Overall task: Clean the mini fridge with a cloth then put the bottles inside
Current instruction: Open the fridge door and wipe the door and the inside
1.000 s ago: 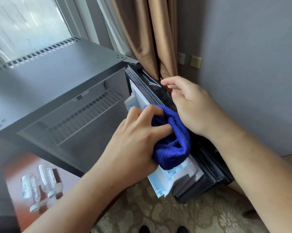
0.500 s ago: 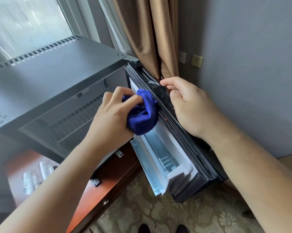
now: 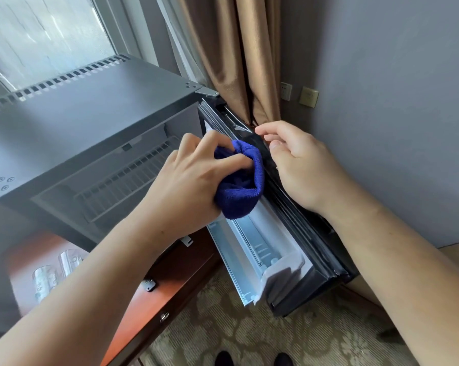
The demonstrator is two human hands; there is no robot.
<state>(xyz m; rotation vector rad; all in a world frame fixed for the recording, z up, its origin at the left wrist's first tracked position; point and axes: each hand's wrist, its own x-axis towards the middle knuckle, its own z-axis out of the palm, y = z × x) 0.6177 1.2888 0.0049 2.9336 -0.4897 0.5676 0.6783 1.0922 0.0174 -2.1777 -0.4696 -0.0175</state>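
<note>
Two clear plastic bottles (image 3: 55,270) lie side by side on the reddish, glossy wooden desk (image 3: 143,307), left of the left forearm and outside the fridge (image 3: 91,122). The fridge is a boxy, dark grey metal cabinet with a row of vent slots along its back edge. It stands on the desk with its door (image 3: 312,241) swung wide open. Inside the cabinet hangs a wire shelf (image 3: 133,186).

The left grip (image 3: 186,180) is curled tight round a bunched blue cloth (image 3: 241,191) of nubby terry. It presses the cloth against the top of the door's smooth white inner liner, just beside the black ribbed seal. The right grip (image 3: 299,167) rests on the door's black upper edge, with index finger and thumb loosely bent and apart. A moulded white rack sits at the lower end of the liner.

Behind the door hang shiny tan curtain (image 3: 249,62) folds against a flat grey wall (image 3: 381,101). Below lies a beige carpet (image 3: 236,326) with a floral pattern.
</note>
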